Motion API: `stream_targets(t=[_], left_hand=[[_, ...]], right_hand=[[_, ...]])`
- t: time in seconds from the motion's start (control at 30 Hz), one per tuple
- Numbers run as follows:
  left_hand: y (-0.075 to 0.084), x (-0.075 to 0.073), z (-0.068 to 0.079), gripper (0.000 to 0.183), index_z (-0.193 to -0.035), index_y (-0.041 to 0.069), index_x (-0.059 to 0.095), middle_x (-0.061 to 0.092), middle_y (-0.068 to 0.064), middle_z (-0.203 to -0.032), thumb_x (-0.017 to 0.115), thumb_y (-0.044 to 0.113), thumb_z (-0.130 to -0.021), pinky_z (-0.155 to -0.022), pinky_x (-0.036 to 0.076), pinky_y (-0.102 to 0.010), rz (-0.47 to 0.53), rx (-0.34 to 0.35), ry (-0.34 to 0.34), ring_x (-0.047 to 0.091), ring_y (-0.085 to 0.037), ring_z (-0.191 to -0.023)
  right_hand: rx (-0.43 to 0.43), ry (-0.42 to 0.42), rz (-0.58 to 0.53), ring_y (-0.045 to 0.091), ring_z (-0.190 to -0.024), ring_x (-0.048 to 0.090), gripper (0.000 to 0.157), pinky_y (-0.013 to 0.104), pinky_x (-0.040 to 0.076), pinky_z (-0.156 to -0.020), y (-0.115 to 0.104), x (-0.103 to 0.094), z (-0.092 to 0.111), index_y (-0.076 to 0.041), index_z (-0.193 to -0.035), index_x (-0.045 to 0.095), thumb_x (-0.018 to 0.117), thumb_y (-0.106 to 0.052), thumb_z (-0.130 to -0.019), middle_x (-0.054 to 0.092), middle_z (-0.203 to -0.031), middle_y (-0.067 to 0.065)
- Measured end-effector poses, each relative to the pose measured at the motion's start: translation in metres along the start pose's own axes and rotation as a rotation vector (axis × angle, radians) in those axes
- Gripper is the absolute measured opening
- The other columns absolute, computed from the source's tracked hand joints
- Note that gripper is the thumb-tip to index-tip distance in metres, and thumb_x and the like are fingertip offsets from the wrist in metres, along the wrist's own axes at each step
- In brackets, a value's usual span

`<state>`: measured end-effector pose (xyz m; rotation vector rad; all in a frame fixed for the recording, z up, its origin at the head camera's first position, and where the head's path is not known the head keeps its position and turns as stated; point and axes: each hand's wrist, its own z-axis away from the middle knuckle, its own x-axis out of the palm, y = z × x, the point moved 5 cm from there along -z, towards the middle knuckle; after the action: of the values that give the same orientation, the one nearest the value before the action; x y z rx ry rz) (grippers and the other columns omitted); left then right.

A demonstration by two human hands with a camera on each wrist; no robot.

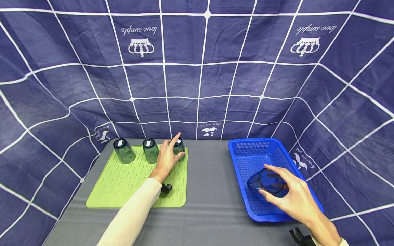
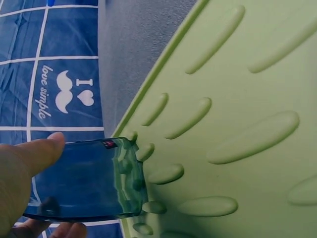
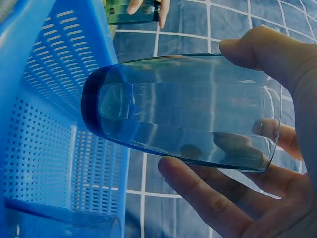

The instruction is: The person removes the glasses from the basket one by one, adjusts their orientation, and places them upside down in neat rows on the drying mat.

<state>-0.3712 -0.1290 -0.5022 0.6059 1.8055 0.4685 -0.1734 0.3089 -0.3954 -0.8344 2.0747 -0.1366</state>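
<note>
With my left hand [image 1: 167, 157] I grip a blue-tinted drinking glass [image 1: 178, 147] near its base, thumb on one side and fingers on the other. This glass [image 2: 89, 181] stands upside down, its rim on the green mat [image 2: 252, 104]. Two more upturned glasses, one nearer [image 1: 150, 152] and one farther left [image 1: 124, 152], stand in line on the mat. My right hand [image 1: 293, 196] holds another drinking glass [image 3: 183, 111] by its rim end, over the blue basket [image 1: 246, 205]. Inside the basket lies a further glass [image 3: 64, 220], partly cut off in the right wrist view.
A grey tabletop [image 1: 209, 184] separates the mat from the basket. A dark blue cloth [image 1: 184, 80] with white grid lines hangs behind and along both sides. The basket's raised rim surrounds the area under my right hand.
</note>
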Motion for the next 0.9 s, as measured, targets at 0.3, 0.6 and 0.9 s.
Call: stream_targets(t=[0.3,0.6,0.9], left_hand=[[0.004,-0.005,0.0,0.102,-0.179,0.042,0.046,0.063,-0.031,-0.159,0.1,0.023,-0.094,-0.114,0.062,-0.069,-0.018,0.005,-0.002,0.063,-0.052,-0.145],[0.003,-0.006,0.001,0.103,-0.18,0.044,0.044,0.059,-0.028,-0.165,0.099,0.024,-0.096,-0.114,0.062,-0.069,-0.019,-0.024,-0.033,0.061,-0.051,-0.152],[0.008,-0.013,0.003,0.102,-0.18,0.045,0.043,0.055,-0.023,-0.171,0.099,0.026,-0.096,-0.11,0.064,-0.068,-0.023,-0.018,-0.03,0.06,-0.048,-0.153]], right_hand=[[0.014,0.0,-0.072,-0.014,-0.116,0.073,0.095,0.004,0.059,-0.093,-0.005,-0.003,-0.007,-0.023,-0.154,0.076,0.113,-0.012,-0.067,0.084,-0.13,0.004],[0.002,0.01,-0.095,-0.005,-0.117,0.078,0.094,0.009,0.063,-0.092,-0.009,-0.006,-0.012,-0.021,-0.154,0.076,0.113,-0.012,-0.068,0.084,-0.134,0.003],[0.018,0.029,-0.156,-0.007,-0.11,0.08,0.093,0.013,0.065,-0.091,-0.013,-0.007,-0.016,-0.016,-0.153,0.076,0.112,-0.006,-0.068,0.084,-0.133,0.008]])
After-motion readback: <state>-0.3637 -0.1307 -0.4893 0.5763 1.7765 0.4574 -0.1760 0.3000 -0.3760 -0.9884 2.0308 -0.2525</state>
